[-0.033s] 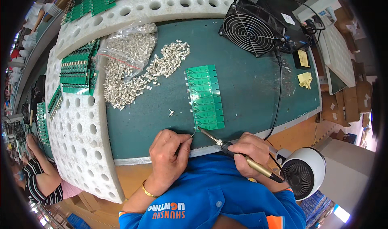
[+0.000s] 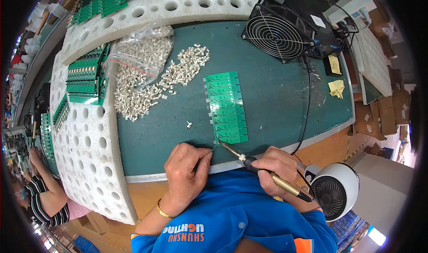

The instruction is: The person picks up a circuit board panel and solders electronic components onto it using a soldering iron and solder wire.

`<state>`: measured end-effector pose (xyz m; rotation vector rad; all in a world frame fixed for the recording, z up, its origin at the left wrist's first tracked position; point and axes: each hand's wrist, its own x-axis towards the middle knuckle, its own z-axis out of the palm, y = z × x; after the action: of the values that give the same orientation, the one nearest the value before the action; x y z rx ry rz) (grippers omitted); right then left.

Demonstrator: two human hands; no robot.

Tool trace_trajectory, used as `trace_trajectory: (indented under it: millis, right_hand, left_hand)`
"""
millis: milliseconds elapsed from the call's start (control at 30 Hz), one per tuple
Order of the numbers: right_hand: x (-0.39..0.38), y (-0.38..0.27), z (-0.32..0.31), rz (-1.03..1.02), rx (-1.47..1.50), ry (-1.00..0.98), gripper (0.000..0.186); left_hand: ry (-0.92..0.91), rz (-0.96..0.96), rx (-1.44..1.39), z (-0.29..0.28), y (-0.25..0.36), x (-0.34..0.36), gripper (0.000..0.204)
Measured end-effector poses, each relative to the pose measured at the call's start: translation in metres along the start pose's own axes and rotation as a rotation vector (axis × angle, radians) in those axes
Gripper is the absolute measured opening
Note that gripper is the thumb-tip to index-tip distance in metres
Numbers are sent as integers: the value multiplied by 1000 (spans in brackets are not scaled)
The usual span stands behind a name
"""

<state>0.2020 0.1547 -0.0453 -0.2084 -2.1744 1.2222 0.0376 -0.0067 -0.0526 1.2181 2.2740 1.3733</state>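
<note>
no visible change, nothing seen to shift

The head camera is positioned above the near side of the board (image 2: 229,108), facing down and forward. The fisheye field (straight edges bend toward a dark round rim) extends from the shirt (image 2: 218,217), nearer than the board, to the foam (image 2: 151,19) beyond it. Viewing distance is short.

Circuit-board panel (image 2: 227,105) on the workbench (image 2: 272,101); left of it, loose connectors (image 2: 133,102) beside a zip bag (image 2: 149,52); farther left, stacked circuit boards (image 2: 84,76) on a foam slab (image 2: 80,134); axial fan (image 2: 276,35) behind, to the right; soldering iron (image 2: 241,157) in front
</note>
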Motion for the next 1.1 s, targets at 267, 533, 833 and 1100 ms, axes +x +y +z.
trace_trajectory:
  millis: [267, 533, 833, 1100]
  right_hand:
    - [-2, -6, -2, -17, -36, -43, 16]
    - [-6, -8, -1, -50, -65, -80, 20]
    - [-7, -11, -2, -96, -122, -166, 32]
    - [-8, -13, -3, -102, -151, -184, 32]
  left_hand:
    - [-4, 21, -7, 0, -2, -2, 11]
    - [-9, 15, -8, 0, -3, -2, 12]
    - [6, 27, -11, 0, -2, -2, 12]
    - [-4, 16, -5, 1, -2, -1, 12]
